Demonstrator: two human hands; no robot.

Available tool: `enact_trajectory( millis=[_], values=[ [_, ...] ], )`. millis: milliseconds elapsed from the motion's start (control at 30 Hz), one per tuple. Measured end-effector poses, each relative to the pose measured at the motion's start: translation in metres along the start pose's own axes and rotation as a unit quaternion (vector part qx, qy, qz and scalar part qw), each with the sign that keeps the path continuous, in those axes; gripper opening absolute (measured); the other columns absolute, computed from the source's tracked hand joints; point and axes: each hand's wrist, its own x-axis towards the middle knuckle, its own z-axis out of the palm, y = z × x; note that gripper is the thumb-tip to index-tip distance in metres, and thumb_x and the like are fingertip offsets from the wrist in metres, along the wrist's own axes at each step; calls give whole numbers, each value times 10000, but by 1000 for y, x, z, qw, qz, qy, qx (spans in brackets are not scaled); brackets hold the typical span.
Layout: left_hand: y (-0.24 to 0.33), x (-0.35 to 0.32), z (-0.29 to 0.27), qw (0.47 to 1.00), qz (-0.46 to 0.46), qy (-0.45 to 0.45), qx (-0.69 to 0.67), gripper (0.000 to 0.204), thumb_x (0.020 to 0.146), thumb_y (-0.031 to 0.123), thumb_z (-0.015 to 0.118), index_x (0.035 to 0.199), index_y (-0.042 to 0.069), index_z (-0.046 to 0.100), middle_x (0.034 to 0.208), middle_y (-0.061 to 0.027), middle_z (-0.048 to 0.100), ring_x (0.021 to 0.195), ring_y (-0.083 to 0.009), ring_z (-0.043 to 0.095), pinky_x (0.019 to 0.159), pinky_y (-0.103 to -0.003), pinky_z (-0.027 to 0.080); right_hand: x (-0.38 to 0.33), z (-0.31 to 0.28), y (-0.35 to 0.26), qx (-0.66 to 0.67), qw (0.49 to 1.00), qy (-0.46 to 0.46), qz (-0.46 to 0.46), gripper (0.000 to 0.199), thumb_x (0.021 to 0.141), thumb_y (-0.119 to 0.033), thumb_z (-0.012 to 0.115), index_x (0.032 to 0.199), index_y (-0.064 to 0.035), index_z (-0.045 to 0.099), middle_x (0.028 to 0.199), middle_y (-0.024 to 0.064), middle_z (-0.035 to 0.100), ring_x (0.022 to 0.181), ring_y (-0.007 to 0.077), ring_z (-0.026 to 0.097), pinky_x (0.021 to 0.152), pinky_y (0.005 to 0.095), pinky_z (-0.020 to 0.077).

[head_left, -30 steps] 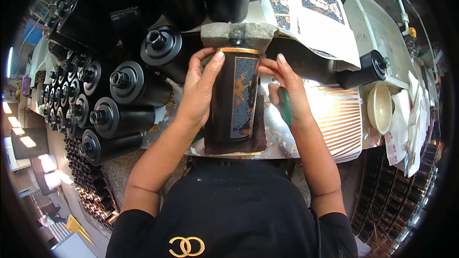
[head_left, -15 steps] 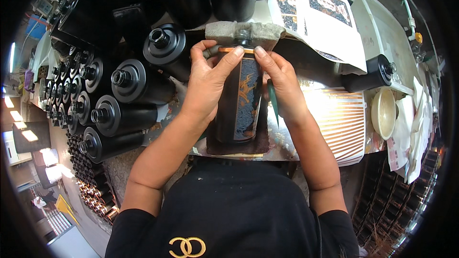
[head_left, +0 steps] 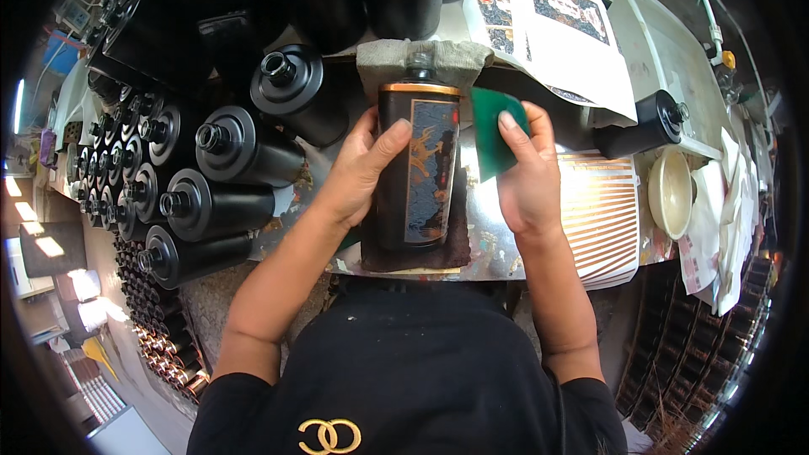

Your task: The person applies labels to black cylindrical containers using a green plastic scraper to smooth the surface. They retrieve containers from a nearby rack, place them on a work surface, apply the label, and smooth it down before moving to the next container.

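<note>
Counts, head view:
- 1 labelled dark bottle point(head_left: 419, 164) lying on 1 dark cloth pad point(head_left: 417, 253), worktop middle.
- 1 green scraper point(head_left: 495, 128).
- 4 large black bottles point(head_left: 221, 205) lying along the worktop's left edge, necks left; 1 more black bottle point(head_left: 642, 125) toward the right edge.
- Small black bottles point(head_left: 109, 152) at far left: too many and too small to count.
- 1 white bowl point(head_left: 671, 192), right edge.
- 2 printed label sheets point(head_left: 556, 25) at the back edge.
- 1 gold-striped sheet point(head_left: 600, 215).
</note>
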Motion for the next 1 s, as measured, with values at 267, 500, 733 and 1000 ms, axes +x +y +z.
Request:
enact_trajectory(
  millis=[267,500,733,1000],
  values=[
    [-3,-3,14,993,57,69,83,791,800,328,737,1349,-30,294,1142,-120,562,1049,-192,576,875,-301,486,2,23,2,-270,947,-28,-172,301,913,-189,619,1090,-28,434,908,54,585,778,70,553,662,212,475],
    [7,-3,5,998,-39,-4,-49,732,776,255,740,1325,-8,334,1127,-130,557,976,-182,609,823,-308,528,0,24,9,-279,938,-15,-205,281,906,-189,623,1057,-25,451,902,47,549,795,69,518,675,216,459],
    [4,-2,-1,999,-32,-8,-41,801,781,265,737,1372,-9,269,1205,-150,521,1048,-194,578,862,-326,513,-1,23,6,-271,946,0,-181,290,902,-178,623,1066,-22,441,906,43,546,793,68,515,676,217,458],
    [-1,-3,4,995,34,60,66,817,758,273,752,1369,-25,300,1172,-127,540,1064,-180,558,906,-320,480,-3,26,5,-255,951,3,-174,285,905,-173,618,1068,-23,438,909,41,544,795,65,514,679,218,460]
  ],
)
